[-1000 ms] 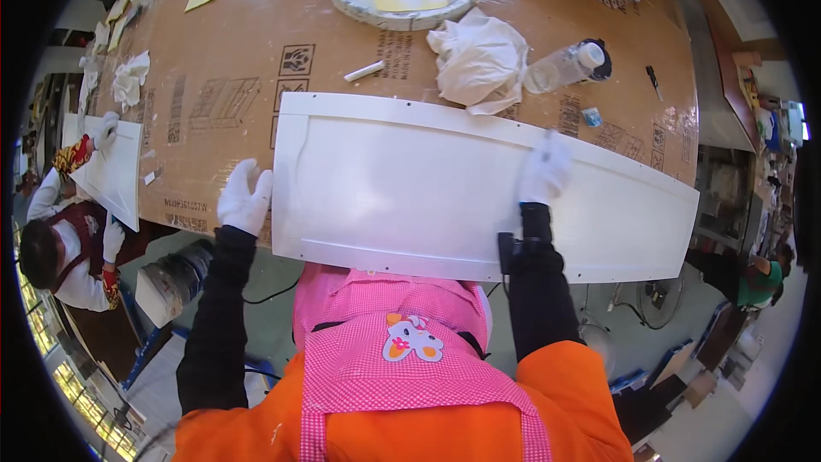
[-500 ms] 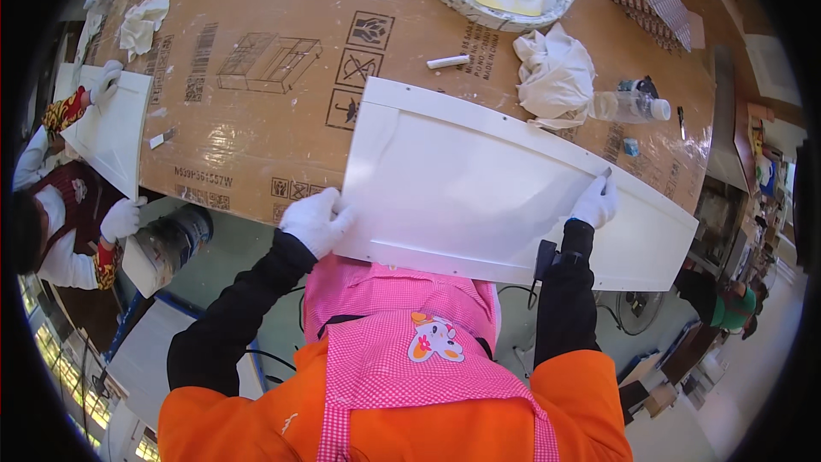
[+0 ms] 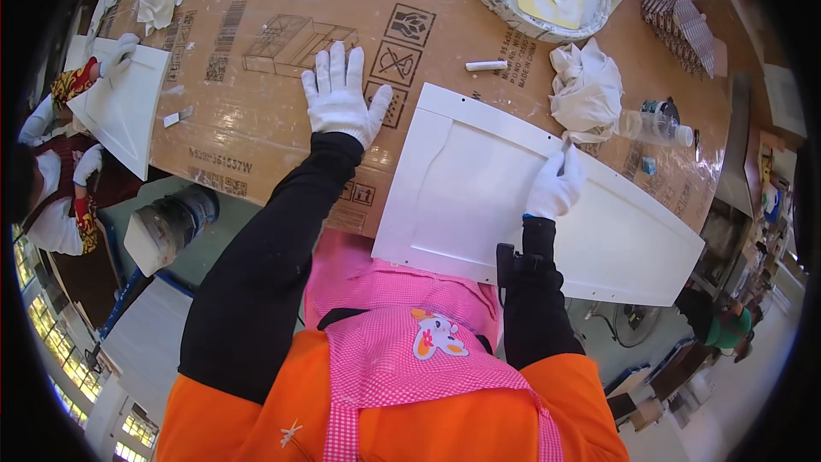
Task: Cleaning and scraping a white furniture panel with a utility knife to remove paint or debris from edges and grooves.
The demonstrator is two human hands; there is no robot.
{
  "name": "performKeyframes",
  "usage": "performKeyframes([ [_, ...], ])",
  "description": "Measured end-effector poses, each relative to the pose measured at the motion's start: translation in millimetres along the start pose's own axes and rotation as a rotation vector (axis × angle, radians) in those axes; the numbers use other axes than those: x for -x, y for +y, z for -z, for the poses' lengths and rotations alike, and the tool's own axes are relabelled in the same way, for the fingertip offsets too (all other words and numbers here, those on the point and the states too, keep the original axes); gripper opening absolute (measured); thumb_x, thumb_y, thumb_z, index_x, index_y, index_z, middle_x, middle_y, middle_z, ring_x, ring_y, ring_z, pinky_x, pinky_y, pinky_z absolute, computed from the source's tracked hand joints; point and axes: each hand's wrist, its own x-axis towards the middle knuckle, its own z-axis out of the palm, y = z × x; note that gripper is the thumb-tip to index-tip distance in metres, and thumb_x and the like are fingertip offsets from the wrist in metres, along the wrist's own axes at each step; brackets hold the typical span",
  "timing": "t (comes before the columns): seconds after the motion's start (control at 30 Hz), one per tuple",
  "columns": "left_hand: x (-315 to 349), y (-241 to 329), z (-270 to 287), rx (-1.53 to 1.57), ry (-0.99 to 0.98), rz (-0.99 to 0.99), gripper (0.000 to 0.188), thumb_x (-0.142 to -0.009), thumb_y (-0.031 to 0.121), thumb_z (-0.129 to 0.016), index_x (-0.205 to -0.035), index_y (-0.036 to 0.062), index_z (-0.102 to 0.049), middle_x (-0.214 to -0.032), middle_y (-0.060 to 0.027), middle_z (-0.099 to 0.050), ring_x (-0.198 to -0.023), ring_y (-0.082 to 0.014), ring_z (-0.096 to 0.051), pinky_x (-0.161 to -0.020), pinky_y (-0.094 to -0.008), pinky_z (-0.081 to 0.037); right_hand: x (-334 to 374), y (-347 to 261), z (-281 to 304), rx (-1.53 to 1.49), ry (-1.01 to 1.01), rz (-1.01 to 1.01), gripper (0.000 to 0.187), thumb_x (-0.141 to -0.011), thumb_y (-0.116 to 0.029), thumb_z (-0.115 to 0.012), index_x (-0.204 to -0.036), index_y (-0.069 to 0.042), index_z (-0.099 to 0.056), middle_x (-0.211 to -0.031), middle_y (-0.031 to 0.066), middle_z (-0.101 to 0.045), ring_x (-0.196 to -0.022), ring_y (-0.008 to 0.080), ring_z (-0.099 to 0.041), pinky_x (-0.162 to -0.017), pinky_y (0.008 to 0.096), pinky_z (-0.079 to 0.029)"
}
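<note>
In a white glove, my left hand [image 3: 346, 101] lies with its fingers spread on the brown cardboard [image 3: 282, 111] that covers the table, to the left of a white panel [image 3: 479, 184]. The panel has a raised border, small dark holes along its edges and a narrower right end. It rests near the table's front edge, partly over my pink checked apron. My gloved right hand [image 3: 554, 184] is over the panel by its far edge. Its fingers are closed around a small thin piece, only the tip of which shows, too small to name.
Beyond the panel lie a crumpled white cloth [image 3: 586, 90], a clear plastic bottle [image 3: 663, 126], a white stick [image 3: 487, 65] and a round white lid [image 3: 487, 0] bearing a yellow sheet. At the left, a co-worker's gloved hand [image 3: 120, 53] touches another white panel [image 3: 128, 103].
My left hand has left the panel's left edge and moved forward onto the cardboard, fingers spread. My right hand has shifted left and slightly forward. The panel appears farther right in view.
</note>
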Motion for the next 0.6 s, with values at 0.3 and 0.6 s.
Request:
performKeyframes([
  [0.3,0,0,0,0.009,0.012,0.030,0.076,-0.094,0.050,-0.061,-0.155,0.0112,-0.038,-0.164,-0.0180,-0.032,-0.152,-0.0385,-0.026,-0.123,-0.0583,-0.016,15,-69,-39,-0.103,-0.222,0.312,0.032,-0.093,-0.009,-0.064,-0.124,-0.006,-0.071,-0.096,0.0151,-0.067,-0.089,0.0319,-0.065,-0.082,0.0403,-0.051],
  [0.6,-4,3,-3,0.065,0.030,0.017,0.076,-0.090,0.048,-0.065,-0.152,0.0098,-0.041,-0.161,-0.0209,-0.035,-0.149,-0.0410,-0.030,-0.121,-0.0607,-0.019,27,-92,-29,-0.045,-0.144,0.087,0.033,-0.095,-0.009,-0.065,-0.128,-0.004,-0.069,-0.088,0.0138,-0.060,-0.080,0.0269,-0.062,-0.074,0.0388,-0.051],
])
